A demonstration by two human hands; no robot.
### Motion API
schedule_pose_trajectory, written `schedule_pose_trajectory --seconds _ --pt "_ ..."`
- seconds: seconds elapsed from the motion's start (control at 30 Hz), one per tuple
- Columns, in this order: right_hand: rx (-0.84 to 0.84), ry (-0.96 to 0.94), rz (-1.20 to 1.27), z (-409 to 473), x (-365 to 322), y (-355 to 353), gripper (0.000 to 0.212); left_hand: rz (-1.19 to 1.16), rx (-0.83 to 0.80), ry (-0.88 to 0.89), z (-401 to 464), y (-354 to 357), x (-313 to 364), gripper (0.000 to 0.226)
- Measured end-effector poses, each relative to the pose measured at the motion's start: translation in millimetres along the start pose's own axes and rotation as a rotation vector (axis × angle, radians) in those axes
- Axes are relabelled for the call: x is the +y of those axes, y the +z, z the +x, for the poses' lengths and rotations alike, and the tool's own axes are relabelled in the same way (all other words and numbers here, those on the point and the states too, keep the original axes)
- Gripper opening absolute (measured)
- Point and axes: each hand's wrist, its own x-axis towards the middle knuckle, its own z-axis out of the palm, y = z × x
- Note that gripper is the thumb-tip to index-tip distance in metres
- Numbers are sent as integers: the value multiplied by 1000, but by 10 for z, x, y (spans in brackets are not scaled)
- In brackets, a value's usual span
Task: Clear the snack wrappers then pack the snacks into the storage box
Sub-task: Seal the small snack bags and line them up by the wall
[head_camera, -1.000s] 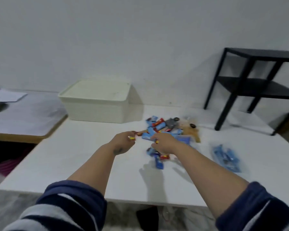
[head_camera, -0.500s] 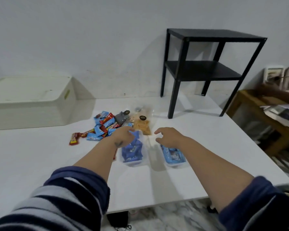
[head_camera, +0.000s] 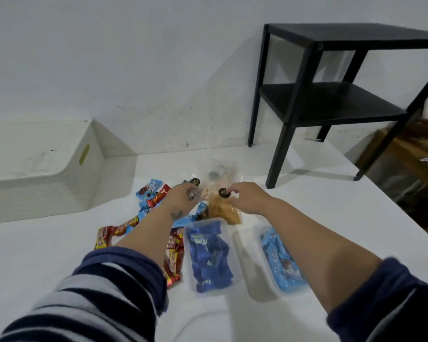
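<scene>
While both hands reach over the snack pile (head_camera: 158, 208) on the white surface (head_camera: 47, 248), a grey wrapper (head_camera: 192, 193) is pinched in the left hand (head_camera: 183, 198). The right hand (head_camera: 247, 197) is curled at a clear bag of snacks (head_camera: 223, 208); whether its grip has closed cannot be told.

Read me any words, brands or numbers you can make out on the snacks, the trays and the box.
None can be read.
Red bars: yellow lettering, blurred.
Dark blue packs in the left tray: pale print, unreadable.
Light blue packs in the right tray: blurred.
Black sticker on the clear bag: too small.
Box: green tab, no text visible.
</scene>
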Motion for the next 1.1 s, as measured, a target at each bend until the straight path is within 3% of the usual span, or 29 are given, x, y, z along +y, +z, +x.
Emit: schedule_pose_trajectory --seconds 0.13,0.27,0.43,0.53,0.7,0.9,1.1 --pt "40 48 11 495 -135 19 46 11 34 -2 495 -32 -264 52" --pt "136 92 45 918 -213 10 50 -2 -38 15 866 6 -442 84" --pt "171 209 124 1287 -251 -4 44 -12 -122 31 1185 100 -648 112" --pt "207 291 175 1479 -229 43 29 16 -169 5 1294 138 -730 120" --pt "212 264 147 1592 -241 47 18 102 -108 44 1217 147 -845 117" --pt "143 202 106 1578 -306 11 12 -45 133 38 910 281 -996 103" --pt "213 159 106 1514 -360 66 17 -83 200 46 792 311 -1021 98"
